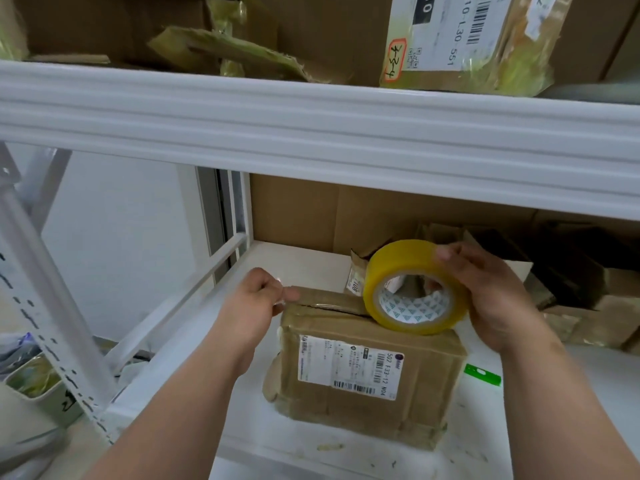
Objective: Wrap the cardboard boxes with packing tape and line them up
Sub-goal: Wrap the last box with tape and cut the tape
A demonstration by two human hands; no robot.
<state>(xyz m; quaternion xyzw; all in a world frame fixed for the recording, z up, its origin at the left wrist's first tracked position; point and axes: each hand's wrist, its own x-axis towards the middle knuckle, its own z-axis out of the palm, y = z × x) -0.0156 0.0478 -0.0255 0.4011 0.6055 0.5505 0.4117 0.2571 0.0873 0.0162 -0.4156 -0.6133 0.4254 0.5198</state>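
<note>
A small cardboard box (367, 372) stands on the white shelf (304, 441), near its front edge. The box is already covered with brownish tape, and a white shipping label (349, 367) with a barcode is on the face that looks toward the camera.

The right hand (491, 292) holds a roll of yellow packing tape (415, 287). Its grip goes around the outer rim of the roll, and the fingertips are seen through the hole of the core. The roll stands on its edge and touches the top of the box at the right side.

The left hand (258, 299) is at the upper left corner of the box. Its fingers are curled and the thumb and fingers pinch something thin and clear there; it seems to be the free end of the tape, but this is hard to see. A shiny strip runs along the top of the box from this hand to the roll.

Behind the box, more cardboard boxes (571, 306) lie at the back of the shelf. A small green object (482, 374) lies on the shelf just to the right of the box. On the upper shelf (311, 133) there are bigger boxes, one with a large white label (446, 29).
</note>
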